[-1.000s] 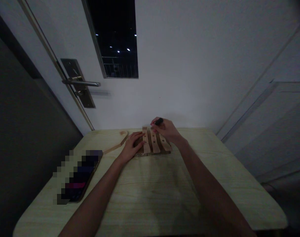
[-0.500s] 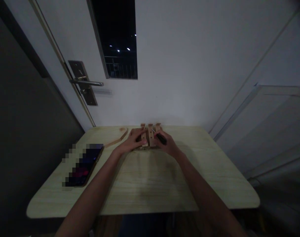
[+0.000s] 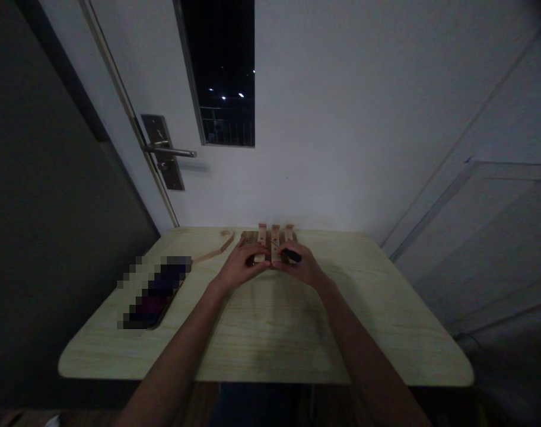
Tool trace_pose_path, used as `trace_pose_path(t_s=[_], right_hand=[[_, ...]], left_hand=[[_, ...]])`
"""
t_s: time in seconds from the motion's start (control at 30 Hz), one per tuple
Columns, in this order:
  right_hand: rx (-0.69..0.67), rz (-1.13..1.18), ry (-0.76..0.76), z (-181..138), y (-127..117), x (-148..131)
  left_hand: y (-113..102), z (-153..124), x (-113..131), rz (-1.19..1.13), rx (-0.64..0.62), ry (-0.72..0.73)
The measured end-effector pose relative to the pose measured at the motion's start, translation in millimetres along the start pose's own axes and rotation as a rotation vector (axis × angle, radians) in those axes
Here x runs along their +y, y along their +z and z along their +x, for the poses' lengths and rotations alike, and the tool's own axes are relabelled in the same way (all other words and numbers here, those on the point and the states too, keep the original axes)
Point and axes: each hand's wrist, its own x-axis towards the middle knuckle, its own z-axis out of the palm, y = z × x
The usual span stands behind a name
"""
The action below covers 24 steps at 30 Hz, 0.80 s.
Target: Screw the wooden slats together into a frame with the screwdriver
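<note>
A small wooden slatted piece (image 3: 274,235) with three light slats over darker cross pieces lies at the far middle of the table (image 3: 270,332). My left hand (image 3: 242,265) rests on its left near corner, fingers curled over the wood. My right hand (image 3: 299,267) is closed round a thin black tool (image 3: 290,254) whose tip touches the middle slat. The near ends of the slats are hidden by my fingers.
A thin curved wooden strip (image 3: 216,252) lies left of the slatted piece. A dark flat device (image 3: 157,290) sits at the table's left side. A white wall, a dark window (image 3: 223,71) and a door with a metal handle (image 3: 170,152) stand behind.
My right hand has come down from the slats' far end to their near end, with the black tool now pointing at the middle slat. My left hand shifted slightly right on the wood.
</note>
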Motion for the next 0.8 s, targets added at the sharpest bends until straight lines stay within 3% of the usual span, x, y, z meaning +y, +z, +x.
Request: trace_pose_path(t_s=[0.2, 0.43, 0.8], right_hand=[[0.013, 0.001, 0.07, -3.3, -1.4, 10.3], [0.226, 0.049, 0.161, -12.6, -8.4, 18.5], [0.101, -0.066, 0.071, -13.6, -10.1, 15.4]], left_hand=[[4.9, -5.3, -6.6, -0.007, 0.05, -0.015], [5.8, -11.3, -21.0, 0.082, 0.1, -0.001], [11.9, -12.4, -21.7, 0.184, 0.109, 0.069]])
